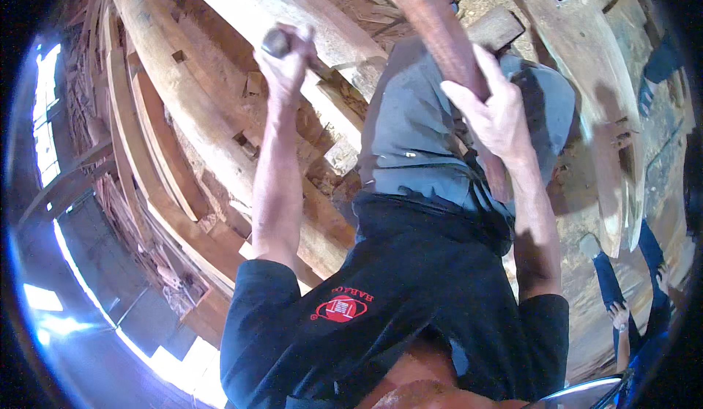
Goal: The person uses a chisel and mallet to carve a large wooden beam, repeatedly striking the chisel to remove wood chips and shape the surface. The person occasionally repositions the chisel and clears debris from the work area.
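Observation:
My left hand (285, 68) is closed around a chisel-like tool (276, 43); its round, dark grey butt end points up at me, and its far end is hard to make out. Below that hand lies a long pale timber beam (274, 2). My right hand (500, 116) wraps round a long brown wooden club (432, 24), slanting across my lap. The club is thick at the far end, where motion smears it, and thinner toward my waist. My legs in grey trousers (410, 131) are bent beneath it.
A curved beam with square mortise holes (183, 79) runs along the left, beside stacked planks (139, 167). Another notched beam (578, 57) lies on the right. A small wood block (496, 28) sits beyond my knees. At the far right is another person's hand (619, 314).

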{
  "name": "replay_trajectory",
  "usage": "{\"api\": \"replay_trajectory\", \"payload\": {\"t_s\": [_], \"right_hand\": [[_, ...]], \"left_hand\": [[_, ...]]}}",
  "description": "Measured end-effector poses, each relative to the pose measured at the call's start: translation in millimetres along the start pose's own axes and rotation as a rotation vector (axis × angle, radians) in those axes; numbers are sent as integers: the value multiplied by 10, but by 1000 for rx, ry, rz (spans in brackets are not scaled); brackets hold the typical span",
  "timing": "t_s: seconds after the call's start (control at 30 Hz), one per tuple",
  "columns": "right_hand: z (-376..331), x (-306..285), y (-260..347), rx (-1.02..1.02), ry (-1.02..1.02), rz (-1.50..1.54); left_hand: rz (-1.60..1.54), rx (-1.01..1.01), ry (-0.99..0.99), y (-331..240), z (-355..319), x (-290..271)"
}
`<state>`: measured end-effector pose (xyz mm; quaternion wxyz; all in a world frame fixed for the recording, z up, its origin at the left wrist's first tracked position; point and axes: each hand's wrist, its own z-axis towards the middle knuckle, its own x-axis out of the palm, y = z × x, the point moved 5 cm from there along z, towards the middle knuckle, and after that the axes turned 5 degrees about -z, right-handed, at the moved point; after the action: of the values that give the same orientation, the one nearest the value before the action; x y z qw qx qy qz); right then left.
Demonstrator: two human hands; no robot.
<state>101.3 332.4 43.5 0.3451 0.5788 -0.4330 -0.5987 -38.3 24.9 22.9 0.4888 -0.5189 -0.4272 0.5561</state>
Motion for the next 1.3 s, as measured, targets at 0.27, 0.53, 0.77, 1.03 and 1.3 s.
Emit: {"api": "replay_trajectory", "payload": {"t_s": [0.27, 0.53, 0.77, 1.03, 1.3], "right_hand": [[323, -411, 388, 20, -126, 394], [440, -135, 626, -294, -138, 562], [482, 94, 570, -271, -4, 159], [494, 48, 560, -134, -10, 293], [574, 521, 470, -276, 132, -101]], "left_hand": [[-14, -80, 92, -5, 469, 36], [208, -78, 76, 166, 389, -31], [-11, 38, 118, -158, 262, 33], [297, -169, 135, 139, 474, 36], [290, 170, 183, 260, 450, 45]]}}
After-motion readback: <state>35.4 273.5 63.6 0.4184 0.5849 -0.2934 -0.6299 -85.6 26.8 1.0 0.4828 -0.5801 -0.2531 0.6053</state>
